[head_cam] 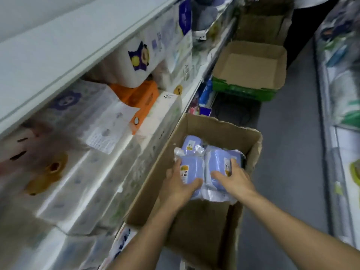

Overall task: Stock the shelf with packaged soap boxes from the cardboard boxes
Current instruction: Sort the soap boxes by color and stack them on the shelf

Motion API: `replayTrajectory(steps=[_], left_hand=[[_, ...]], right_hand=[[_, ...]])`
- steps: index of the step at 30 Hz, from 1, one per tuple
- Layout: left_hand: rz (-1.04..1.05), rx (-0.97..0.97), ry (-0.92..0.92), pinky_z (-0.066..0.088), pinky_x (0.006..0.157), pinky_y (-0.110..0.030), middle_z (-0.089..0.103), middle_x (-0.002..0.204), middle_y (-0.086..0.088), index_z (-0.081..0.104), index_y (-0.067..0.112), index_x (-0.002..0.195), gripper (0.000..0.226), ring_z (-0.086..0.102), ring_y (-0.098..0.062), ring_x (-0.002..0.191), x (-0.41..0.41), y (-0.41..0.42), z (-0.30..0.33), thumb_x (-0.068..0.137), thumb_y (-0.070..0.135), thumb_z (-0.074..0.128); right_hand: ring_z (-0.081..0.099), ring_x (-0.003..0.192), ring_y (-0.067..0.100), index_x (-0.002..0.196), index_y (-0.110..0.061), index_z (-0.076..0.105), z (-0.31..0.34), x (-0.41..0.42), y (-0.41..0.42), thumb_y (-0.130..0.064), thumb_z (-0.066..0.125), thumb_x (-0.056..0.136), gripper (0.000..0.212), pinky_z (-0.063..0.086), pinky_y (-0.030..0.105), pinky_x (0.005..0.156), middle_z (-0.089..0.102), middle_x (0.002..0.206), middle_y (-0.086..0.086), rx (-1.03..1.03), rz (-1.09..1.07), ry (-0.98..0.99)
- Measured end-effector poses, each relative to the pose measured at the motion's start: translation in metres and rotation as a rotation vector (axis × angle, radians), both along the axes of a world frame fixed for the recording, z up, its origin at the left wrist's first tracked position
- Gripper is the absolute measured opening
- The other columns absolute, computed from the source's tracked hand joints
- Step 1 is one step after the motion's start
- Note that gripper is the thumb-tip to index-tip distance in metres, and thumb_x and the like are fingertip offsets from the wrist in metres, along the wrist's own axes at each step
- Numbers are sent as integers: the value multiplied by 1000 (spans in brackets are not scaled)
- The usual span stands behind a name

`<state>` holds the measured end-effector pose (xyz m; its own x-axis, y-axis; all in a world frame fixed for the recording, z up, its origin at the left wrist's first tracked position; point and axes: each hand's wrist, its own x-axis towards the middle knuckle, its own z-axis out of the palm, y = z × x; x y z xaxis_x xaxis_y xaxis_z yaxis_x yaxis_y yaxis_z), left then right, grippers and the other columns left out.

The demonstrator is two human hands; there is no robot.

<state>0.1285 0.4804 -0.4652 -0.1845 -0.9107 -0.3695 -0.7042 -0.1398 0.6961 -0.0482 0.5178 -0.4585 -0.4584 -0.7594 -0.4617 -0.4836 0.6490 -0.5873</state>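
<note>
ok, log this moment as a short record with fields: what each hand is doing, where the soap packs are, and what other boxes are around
left hand: left hand grips a wrapped purple soap pack
right hand: right hand grips a second purple soap pack
location of packs: inside the open cardboard box beside the shelf
remaining stock: a third purple pack lies further back in the box
other boxes: an empty box with green sides stands further down the aisle
shelf contents: wrapped tissue packs

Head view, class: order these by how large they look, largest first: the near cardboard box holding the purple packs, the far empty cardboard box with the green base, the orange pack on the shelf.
1. Near cardboard box.
2. Far empty box, though distance shrinks it, so true size is unsure.
3. Orange pack.
</note>
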Motion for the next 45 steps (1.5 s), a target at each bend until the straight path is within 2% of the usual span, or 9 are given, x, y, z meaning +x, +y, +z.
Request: replayTrajectory(steps=[6, 9, 14, 24, 28, 32, 37, 41, 45], left_hand=[[-247, -89, -153, 21, 114, -37, 20, 158, -10, 5, 26, 156, 88, 17, -27, 144, -71, -85, -63, 90, 52, 58], [-368, -115, -250, 24, 112, -43, 16, 159, -11, 1, 33, 156, 84, 14, -32, 144, -100, -109, -92, 93, 52, 54], [-387, -199, -457, 34, 104, -46, 19, 156, -14, 2, 33, 155, 84, 24, -32, 140, -138, -135, -140, 91, 57, 52], [-472, -179, -470, 25, 111, -40, 6, 161, -18, 1, 29, 156, 79, 21, -33, 142, -154, -140, -171, 95, 61, 40], [-511, -39, -374, 20, 116, -43, -8, 163, -13, 1, 28, 157, 78, 8, -35, 147, -148, -146, -154, 98, 53, 44], [-564, -123, -370, 26, 112, -43, -1, 163, -9, 4, 22, 156, 82, 6, -31, 148, -128, -140, -122, 95, 42, 54], [-506, -298, -420, 32, 108, -40, 27, 156, -7, 18, 20, 155, 79, 25, -27, 142, -86, -105, -56, 90, 49, 53], [-364, -490, -369, 49, 87, -43, 56, 132, -6, 48, 17, 139, 75, 54, -30, 119, -38, -53, 7, 78, 60, 43], [-237, -662, -344, 56, 77, -40, 63, 122, -4, 49, 15, 138, 71, 64, -26, 104, 7, 15, 64, 81, 57, 47]], right_hand=[[47, 122, 39, 148, -17, 20, -65, -53, -72, -60, 57, 81, 88, 46, 44, 95, 49, 133, 19, 127, -125, 206], [41, 126, 39, 150, -13, 15, -92, -68, -93, -58, 57, 85, 90, 41, 43, 95, 43, 136, 22, 205, -134, 298], [41, 122, 38, 149, -9, 13, -133, -82, -118, -55, 60, 86, 92, 42, 41, 91, 42, 133, 22, 278, -142, 376], [33, 129, 37, 152, -9, 3, -159, -86, -127, -58, 54, 88, 95, 36, 41, 101, 30, 142, 22, 338, -145, 320], [29, 133, 36, 153, -12, 9, -143, -85, -127, -57, 48, 92, 85, 32, 42, 105, 26, 148, 20, 337, -75, 323], [30, 134, 34, 151, -17, 17, -107, -74, -117, -47, 48, 94, 71, 30, 42, 105, 27, 151, 14, 309, 126, 426], [40, 128, 30, 143, -18, 34, -39, -46, -81, -42, 45, 93, 57, 29, 42, 103, 44, 140, 8, 157, 377, 617], [46, 123, 26, 142, -23, 37, 27, -23, -37, -43, 42, 94, 53, 32, 40, 98, 46, 138, 2, -53, 478, 681], [61, 101, 27, 128, -19, 57, 80, 2, 22, -41, 43, 87, 48, 46, 42, 82, 62, 117, 1, -309, 511, 671]])
